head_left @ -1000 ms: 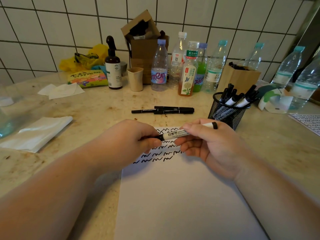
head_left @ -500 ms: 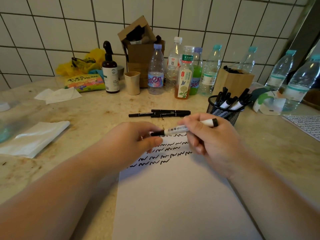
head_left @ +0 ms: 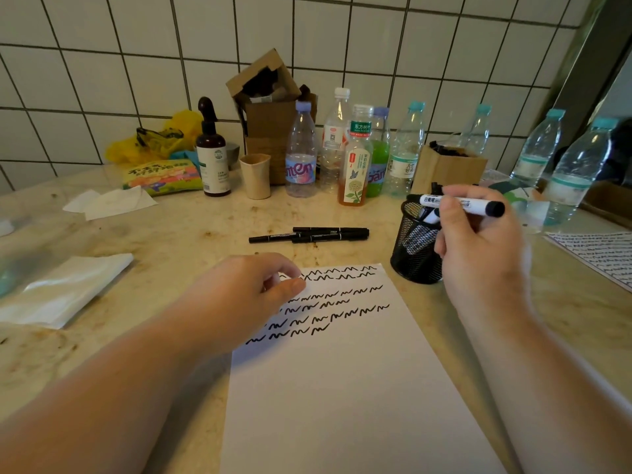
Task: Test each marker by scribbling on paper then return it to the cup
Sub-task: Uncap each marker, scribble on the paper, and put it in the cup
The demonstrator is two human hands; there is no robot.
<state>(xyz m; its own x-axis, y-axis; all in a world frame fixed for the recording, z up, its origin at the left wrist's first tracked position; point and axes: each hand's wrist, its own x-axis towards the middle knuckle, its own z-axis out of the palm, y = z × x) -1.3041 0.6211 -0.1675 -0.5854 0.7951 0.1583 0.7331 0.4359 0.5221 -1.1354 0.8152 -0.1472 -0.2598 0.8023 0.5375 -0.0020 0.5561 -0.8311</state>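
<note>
The right hand (head_left: pixel 478 234) grips a capped marker (head_left: pixel 458 202) lying flat just above the cup (head_left: pixel 415 254), likely to drop it back in, while the left hand (head_left: pixel 249 292), curled loosely and holding nothing, rests on the paper's (head_left: pixel 342 388) top left corner.

Plastic bottles (head_left: pixel 301 155) along tiled wall, brown pump bottle (head_left: pixel 212 155), beige cup (head_left: pixel 255 176), cardboard box (head_left: pixel 270 107), white tissue (head_left: pixel 65 289).

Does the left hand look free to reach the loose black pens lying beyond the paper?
Probably yes. The left hand rests at the paper's top-left corner, holding nothing visible, and the bare counter between it and the black pens holds no obstacle.
</note>
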